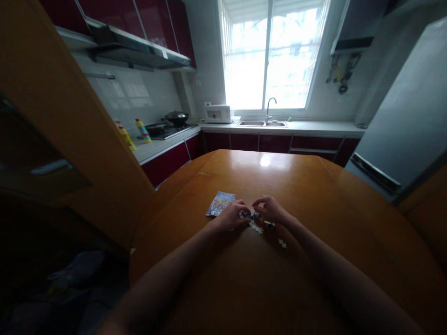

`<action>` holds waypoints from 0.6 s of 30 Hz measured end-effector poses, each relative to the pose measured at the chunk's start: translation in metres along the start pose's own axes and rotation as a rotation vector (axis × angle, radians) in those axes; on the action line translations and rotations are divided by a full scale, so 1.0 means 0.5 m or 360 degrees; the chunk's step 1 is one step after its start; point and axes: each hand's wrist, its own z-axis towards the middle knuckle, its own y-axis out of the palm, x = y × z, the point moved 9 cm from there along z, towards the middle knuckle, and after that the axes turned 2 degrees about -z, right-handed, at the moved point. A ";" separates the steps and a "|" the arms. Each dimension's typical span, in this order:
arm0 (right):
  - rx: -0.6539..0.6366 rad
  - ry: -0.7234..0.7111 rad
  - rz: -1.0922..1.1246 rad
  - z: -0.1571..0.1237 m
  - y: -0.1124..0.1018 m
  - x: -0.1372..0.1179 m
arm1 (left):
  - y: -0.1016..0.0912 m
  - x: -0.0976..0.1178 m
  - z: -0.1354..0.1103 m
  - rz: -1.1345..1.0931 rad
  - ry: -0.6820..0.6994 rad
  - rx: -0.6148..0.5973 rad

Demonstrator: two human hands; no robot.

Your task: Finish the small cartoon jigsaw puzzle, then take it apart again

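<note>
Both of my hands are over a small cluster of jigsaw puzzle pieces [256,216] on the wooden table [279,174]. My left hand [233,215] curls its fingers around a dark patterned puzzle piece [244,214] at the cluster's left side. Just across from it, my right hand [270,209] has bent fingers with a gap between fingertips and thumb, above the pieces' right side. Pale pieces [257,229] lie face down below the hands. A patterned piece [269,224] is under my right wrist, and a loose white piece [282,244] lies nearer to me.
Beyond my left hand lies a printed picture sheet [221,203], partly covered by that hand. Past the table are a counter with a sink [251,123], a white microwave [217,114], a stove with a wok [177,117] and bottles [142,130]. A refrigerator [407,111] stands right.
</note>
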 end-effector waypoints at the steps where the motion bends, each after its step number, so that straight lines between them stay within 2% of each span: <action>1: 0.0005 -0.0008 -0.0049 -0.002 -0.006 -0.005 | 0.001 -0.001 0.001 -0.0012 -0.0005 -0.0008; 6: -0.0121 -0.0048 -0.0193 -0.018 0.010 -0.038 | -0.005 -0.012 0.005 -0.0067 -0.0068 0.0061; 13: -0.0097 -0.0052 -0.0287 -0.031 0.043 -0.054 | -0.021 -0.023 0.003 -0.0094 -0.0154 0.0191; 18: -0.0166 -0.0142 -0.0267 -0.026 0.045 -0.059 | -0.029 -0.018 0.006 -0.0122 -0.0135 0.0142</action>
